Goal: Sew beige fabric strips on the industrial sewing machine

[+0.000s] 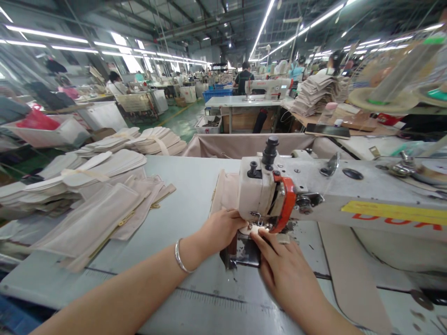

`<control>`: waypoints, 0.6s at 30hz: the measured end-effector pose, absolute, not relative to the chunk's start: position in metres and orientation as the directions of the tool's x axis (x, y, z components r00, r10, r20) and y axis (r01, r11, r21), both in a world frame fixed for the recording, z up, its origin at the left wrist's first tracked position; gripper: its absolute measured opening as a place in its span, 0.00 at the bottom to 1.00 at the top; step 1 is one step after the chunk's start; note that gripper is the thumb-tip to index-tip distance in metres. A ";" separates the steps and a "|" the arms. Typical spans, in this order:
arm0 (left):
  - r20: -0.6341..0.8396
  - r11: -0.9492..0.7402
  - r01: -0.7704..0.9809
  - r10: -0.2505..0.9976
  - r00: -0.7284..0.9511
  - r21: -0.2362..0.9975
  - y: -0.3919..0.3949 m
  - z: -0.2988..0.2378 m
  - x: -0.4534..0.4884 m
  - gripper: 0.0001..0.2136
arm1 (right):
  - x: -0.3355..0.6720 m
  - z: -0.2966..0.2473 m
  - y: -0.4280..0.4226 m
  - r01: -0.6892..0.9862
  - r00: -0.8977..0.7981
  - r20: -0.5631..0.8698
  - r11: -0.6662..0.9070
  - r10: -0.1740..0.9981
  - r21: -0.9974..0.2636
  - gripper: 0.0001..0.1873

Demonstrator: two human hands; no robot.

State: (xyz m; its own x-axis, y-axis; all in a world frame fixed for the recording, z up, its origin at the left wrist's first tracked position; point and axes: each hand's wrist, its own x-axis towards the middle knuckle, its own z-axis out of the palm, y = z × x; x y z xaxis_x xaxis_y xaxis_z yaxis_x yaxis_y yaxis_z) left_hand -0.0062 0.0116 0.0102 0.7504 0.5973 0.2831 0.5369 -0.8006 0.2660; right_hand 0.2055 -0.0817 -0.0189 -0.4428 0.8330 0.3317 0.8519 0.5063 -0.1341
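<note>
Pinching 1 pale fabric piece (256,229) under the needle of 1 sewing machine (314,190), left grip (221,230) is closed on it, 1 bracelet (179,256) at wrist. Right grip (282,267) lies flat, fingers open, pressing same piece. Beige stacks (87,204) on bench (195,186), left side; can't count exactly.

LAYOUT | your pale flat-topped bench (195,186) carries the off-white industrial sewing machine (265,190) right of centre | your left hand (223,230) and right hand (282,265) sit left and right of the small beige cloth piece (255,229) under its head | stacked beige fabric pouches (98,218) lie on the bench to your left | sagging beige cloth trough (244,142) hangs behind the bench | second white sewing machine (268,87) stands well behind that
</note>
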 end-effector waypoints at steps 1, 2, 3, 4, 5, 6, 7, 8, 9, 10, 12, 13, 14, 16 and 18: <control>0.282 -0.794 0.547 0.606 0.744 0.264 0.012 0.009 -0.006 0.12 | 0.205 -0.019 -0.081 0.851 -0.442 0.335 0.507 0.832 -0.138 0.28; 0.282 -0.789 0.555 0.613 0.738 0.263 0.012 0.009 -0.006 0.12 | 0.204 -0.018 -0.081 0.851 -0.438 0.341 0.506 0.832 -0.142 0.28; 0.283 -0.785 0.561 0.619 0.733 0.262 0.012 0.009 -0.006 0.12 | 0.204 -0.017 -0.081 0.852 -0.434 0.347 0.504 0.832 -0.144 0.28; 0.290 -0.783 0.564 0.621 0.728 0.261 0.011 0.009 -0.005 0.12 | 0.203 -0.017 -0.081 0.854 -0.429 0.352 0.501 0.832 -0.143 0.28; 0.294 -0.783 0.564 0.621 0.727 0.261 0.011 0.010 -0.005 0.12 | 0.203 -0.016 -0.081 0.856 -0.424 0.355 0.496 0.833 -0.143 0.28; 0.294 -0.784 0.564 0.620 0.727 0.260 0.011 0.010 -0.005 0.12 | 0.203 -0.016 -0.082 0.858 -0.419 0.356 0.492 0.836 -0.146 0.28; 0.290 -0.783 0.565 0.621 0.728 0.258 0.010 0.011 -0.005 0.12 | 0.203 -0.015 -0.082 0.859 -0.414 0.356 0.489 0.838 -0.151 0.28; 0.282 -0.782 0.568 0.623 0.730 0.258 0.010 0.012 -0.005 0.12 | 0.203 -0.015 -0.082 0.859 -0.410 0.357 0.487 0.839 -0.158 0.28; 0.274 -0.779 0.571 0.626 0.730 0.258 0.010 0.012 -0.004 0.11 | 0.202 -0.014 -0.082 0.857 -0.408 0.359 0.487 0.840 -0.166 0.28; 0.266 -0.776 0.574 0.629 0.730 0.260 0.010 0.013 -0.004 0.11 | 0.202 -0.013 -0.082 0.855 -0.407 0.360 0.489 0.839 -0.173 0.28; 0.256 -0.771 0.580 0.636 0.728 0.265 0.010 0.013 -0.005 0.11 | 0.201 -0.011 -0.082 0.851 -0.405 0.366 0.492 0.838 -0.183 0.28; 0.254 -0.771 0.579 0.636 0.729 0.267 0.010 0.013 -0.005 0.11 | 0.201 -0.010 -0.083 0.850 -0.404 0.371 0.493 0.836 -0.188 0.27; 0.258 -0.775 0.572 0.630 0.733 0.268 0.009 0.013 -0.005 0.11 | 0.201 -0.009 -0.083 0.847 -0.401 0.376 0.494 0.835 -0.195 0.26; 0.275 -0.795 0.542 0.604 0.748 0.272 0.007 0.012 -0.006 0.13 | 0.200 -0.008 -0.084 0.840 -0.398 0.382 0.499 0.834 -0.214 0.25; 0.296 -0.809 0.518 0.585 0.755 0.278 0.006 0.011 -0.007 0.14 | 0.201 -0.008 -0.085 0.832 -0.401 0.380 0.505 0.833 -0.230 0.25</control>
State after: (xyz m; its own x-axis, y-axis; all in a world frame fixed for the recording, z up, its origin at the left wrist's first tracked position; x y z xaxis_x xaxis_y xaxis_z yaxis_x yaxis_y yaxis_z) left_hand -0.0067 0.0061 0.0112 0.7549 0.5853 0.2958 0.5182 -0.8088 0.2781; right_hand 0.2007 -0.0847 -0.0082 -0.4012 0.8335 0.3799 0.8318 0.5052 -0.2299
